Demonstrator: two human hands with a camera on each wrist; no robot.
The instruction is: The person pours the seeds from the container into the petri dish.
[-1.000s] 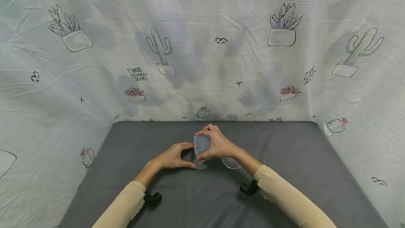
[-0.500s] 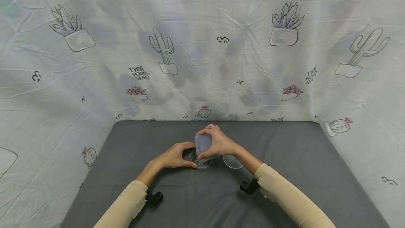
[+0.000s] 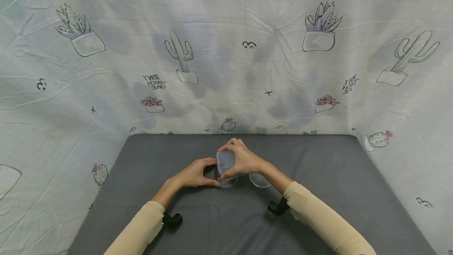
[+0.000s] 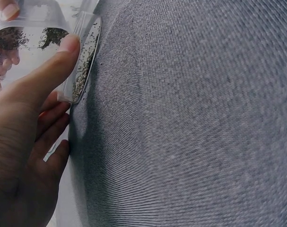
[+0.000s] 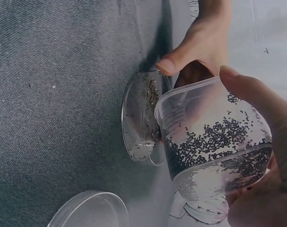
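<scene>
My left hand (image 3: 194, 174) grips the rim of a round clear petri dish (image 5: 138, 113) between thumb and fingers. The dish sits on the grey table, with a small heap of brownish grains on the side nearest that hand. Above it, my right hand (image 3: 245, 160) holds a clear plastic tub (image 5: 209, 142) by its sides, tilted so that its mouth faces the dish. Small dark grains, like seeds, lie spread along the tub's lower wall. In the left wrist view, grains (image 4: 84, 78) also show in the dish, behind the thumb.
A second round clear dish (image 3: 260, 181) lies on the grey table (image 3: 219, 223), to the right and partly behind my right forearm. A few stray specks dot the cloth. A cactus-print curtain (image 3: 219, 62) hangs behind and at both sides.
The tub has rocked slightly in my right hand, over the same spot. More dark grains show at the dish's left side than a second ago. My left hand has stayed on the dish.
</scene>
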